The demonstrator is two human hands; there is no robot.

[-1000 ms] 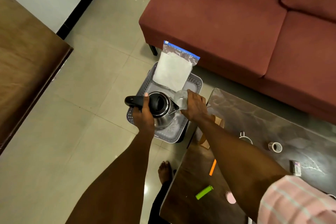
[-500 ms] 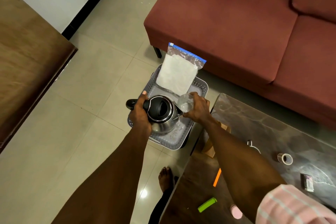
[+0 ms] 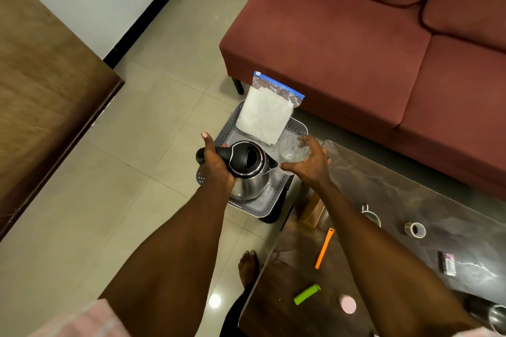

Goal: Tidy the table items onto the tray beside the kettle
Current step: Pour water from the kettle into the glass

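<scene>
Kettle [image 3: 247, 169] first: we see a steel one with a black lid standing in a grey perforated tray [image 3: 269, 204] on a low stand just beside the corner of the dark table [image 3: 410, 200]. Our left hand [image 3: 216, 165] is wrapped around its black handle. Our right hand [image 3: 308, 163] is curled around a clear glass [image 3: 293, 148], held just past the spout, over the tray's right side. We judge the step to be setting the glass down in the tray next to the kettle; doing it well means lowering it upright onto the bare strip by the spout and steadying the kettle so nothing tips. A plastic bag [image 3: 267, 113] of white sheets leans across the tray's far end, so free room inside is narrow. The tray's right rim sits close to the table edge, leaving little side clearance for the wrist. On the table wait a tape roll [image 3: 415, 230], an orange strip [image 3: 324, 247], a green clip [image 3: 306, 293], a pink disc [image 3: 347, 304] and a small packet [image 3: 448, 266]. A red sofa [image 3: 356, 49] lies beyond; open tiled floor [image 3: 137, 159] lies to the left.
</scene>
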